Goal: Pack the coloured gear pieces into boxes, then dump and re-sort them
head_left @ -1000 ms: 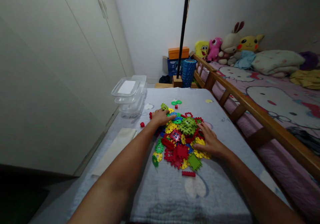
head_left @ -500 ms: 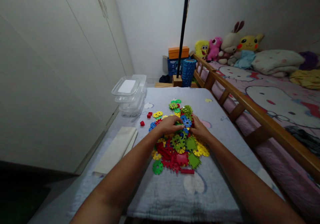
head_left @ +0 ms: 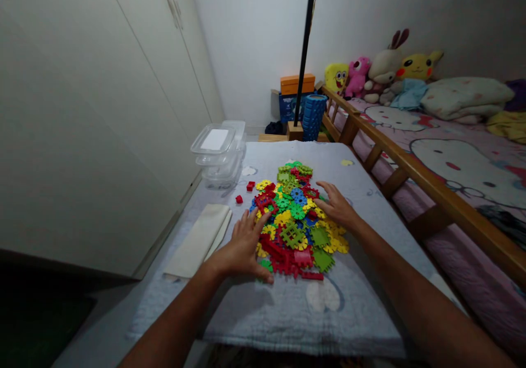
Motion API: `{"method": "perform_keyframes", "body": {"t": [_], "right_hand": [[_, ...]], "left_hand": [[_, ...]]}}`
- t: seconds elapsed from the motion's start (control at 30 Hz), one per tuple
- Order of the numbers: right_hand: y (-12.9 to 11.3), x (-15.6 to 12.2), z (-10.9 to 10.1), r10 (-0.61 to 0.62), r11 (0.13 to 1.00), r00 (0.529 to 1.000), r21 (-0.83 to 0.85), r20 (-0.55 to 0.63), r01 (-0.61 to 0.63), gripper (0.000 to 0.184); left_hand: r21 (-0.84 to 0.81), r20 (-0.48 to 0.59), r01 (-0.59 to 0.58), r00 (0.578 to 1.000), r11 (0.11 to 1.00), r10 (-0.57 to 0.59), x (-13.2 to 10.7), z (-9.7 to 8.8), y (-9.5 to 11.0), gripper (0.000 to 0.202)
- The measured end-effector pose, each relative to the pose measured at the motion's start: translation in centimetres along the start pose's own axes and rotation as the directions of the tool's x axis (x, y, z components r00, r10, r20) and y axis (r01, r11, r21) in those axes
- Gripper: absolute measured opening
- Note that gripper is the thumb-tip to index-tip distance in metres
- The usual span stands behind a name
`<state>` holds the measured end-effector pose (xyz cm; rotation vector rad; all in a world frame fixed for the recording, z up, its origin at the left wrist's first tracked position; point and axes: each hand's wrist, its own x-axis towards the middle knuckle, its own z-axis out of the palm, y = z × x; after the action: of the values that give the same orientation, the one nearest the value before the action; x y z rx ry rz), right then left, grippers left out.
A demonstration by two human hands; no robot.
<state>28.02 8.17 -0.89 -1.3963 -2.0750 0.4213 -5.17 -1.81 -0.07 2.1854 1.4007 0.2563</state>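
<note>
A heap of flat plastic building pieces (head_left: 293, 220) in red, green, yellow and blue lies on a grey blanket (head_left: 296, 313). My left hand (head_left: 243, 246) lies flat with fingers spread at the near left edge of the heap, touching it. On the right side of the pile rests my right hand (head_left: 336, 204), fingers stretched out and holding nothing. Two small red pieces (head_left: 245, 192) lie apart from the heap, to its far left.
Stacked clear plastic containers (head_left: 217, 151) stand at the blanket's far left corner. A folded cream cloth (head_left: 199, 241) lies to the left. White wardrobe doors (head_left: 102, 110) line the left. A wooden bed rail (head_left: 415, 176) and bed with plush toys (head_left: 382, 67) run along the right. A black pole (head_left: 304, 56) stands behind.
Both hands drew apart from the middle of the heap. My left hand came back to the near left edge, my right hand moved to the right side. The pieces are spread out flatter.
</note>
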Motion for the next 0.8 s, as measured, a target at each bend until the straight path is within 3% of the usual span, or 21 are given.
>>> {"method": "perform_keyframes", "body": {"t": [0.13, 0.27, 0.6, 0.8], "right_hand": [[-1.1, -4.9, -0.5, -0.058, 0.996, 0.977, -0.052, 0.204, 0.07, 0.104], [-2.6, -7.3, 1.1, -0.06, 0.987, 0.942, -0.123, 0.331, 0.106, 0.125], [-3.1, -3.6, 3.2, -0.057, 0.976, 0.97, -0.191, 0.237, 0.104, 0.101], [-3.0, -0.2, 3.4, -0.048, 0.98, 0.986, -0.182, 0.16, 0.077, 0.078]], "left_hand": [[0.056, 0.057, 0.028, 0.998, 0.998, -0.031, -0.9, 1.6, 0.7, 0.16], [0.057, -0.029, 0.052, 0.998, 0.997, -0.051, 1.0, 2.0, 1.0, 0.159], [0.011, -0.087, -0.043, 0.995, 0.999, 0.043, 5.4, 1.0, -1.0, 0.131], [0.064, -0.279, 0.026, 0.96, 0.998, -0.007, 8.7, 0.6, -1.1, 0.105]]}}
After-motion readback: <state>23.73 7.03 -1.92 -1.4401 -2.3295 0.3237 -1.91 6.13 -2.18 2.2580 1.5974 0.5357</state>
